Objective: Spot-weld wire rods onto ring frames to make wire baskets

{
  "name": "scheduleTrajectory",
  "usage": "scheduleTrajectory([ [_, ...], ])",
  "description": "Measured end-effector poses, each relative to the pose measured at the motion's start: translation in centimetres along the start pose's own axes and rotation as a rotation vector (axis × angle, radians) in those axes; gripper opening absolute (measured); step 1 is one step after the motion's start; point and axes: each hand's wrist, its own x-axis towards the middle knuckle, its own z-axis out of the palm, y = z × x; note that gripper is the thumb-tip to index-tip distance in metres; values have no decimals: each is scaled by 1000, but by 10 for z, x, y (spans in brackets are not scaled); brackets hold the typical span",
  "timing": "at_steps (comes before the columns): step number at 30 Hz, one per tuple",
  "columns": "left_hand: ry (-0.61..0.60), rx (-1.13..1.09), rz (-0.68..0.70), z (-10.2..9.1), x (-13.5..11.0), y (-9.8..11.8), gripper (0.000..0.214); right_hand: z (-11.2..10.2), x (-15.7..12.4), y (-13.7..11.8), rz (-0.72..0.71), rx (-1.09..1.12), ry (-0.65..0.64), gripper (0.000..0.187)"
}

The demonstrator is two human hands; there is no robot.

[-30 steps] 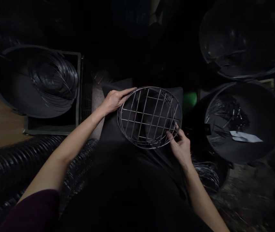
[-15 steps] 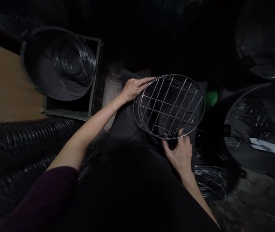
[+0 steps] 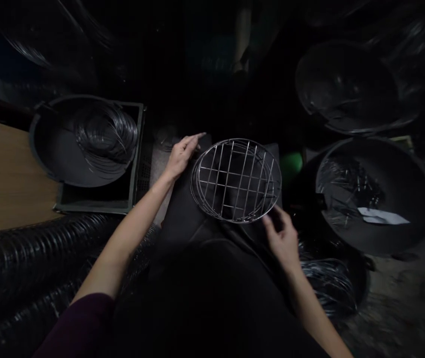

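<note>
Resting on the dark cloth [image 3: 178, 214] over my lap, the round wire frame [image 3: 242, 174] lies between my two hands, its crossed bars facing up at me. My left hand [image 3: 179, 156] is at its upper left side with the fingers stretched out and nothing clasped in them (whether they brush the rim, I can't tell). My right hand [image 3: 282, 237] is at the near right edge, thumb and fingertips at the rim and parted from each other; I can't tell whether they grip it. To my left, a coil of wire [image 3: 117, 127] sits in a dark tub [image 3: 59, 159] set on a greenish crate [image 3: 95, 205], with dark ribbed rolls [image 3: 29, 248] nearer me. To my right, a second tub [image 3: 406, 184] holds thin metal pieces [image 3: 350, 181] and a white slip [image 3: 382, 216]; a bundle of loose wire [image 3: 328, 278] lies just this side of it.
</note>
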Motion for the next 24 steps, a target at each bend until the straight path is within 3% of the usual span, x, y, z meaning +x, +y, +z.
scheduleTrajectory([
  [3, -129, -27, -37, -7, 3, 26, 47, -16, 18, -11, 149, 212, 23, 61],
  [6, -233, 6, -36, -9, 3, 50, 46, -15, 30, -27, 232, 417, -6, 64],
  [8, -251, 39, -35, -10, 0, 58, 45, -11, 29, -35, 248, 491, 42, 63],
  [11, -247, 59, -38, -12, -8, 57, 45, -7, 25, -39, 222, 497, 128, 59],
  [15, -282, -28, -75, -14, -14, 44, 44, -2, 25, -33, 234, 488, 140, 58],
  [21, -340, -55, -30, -11, 2, 42, 41, 0, 29, -39, 143, 448, 170, 50],
  [24, -368, -51, -8, -12, 5, 43, 41, 0, 31, -42, 166, 495, 180, 52],
])
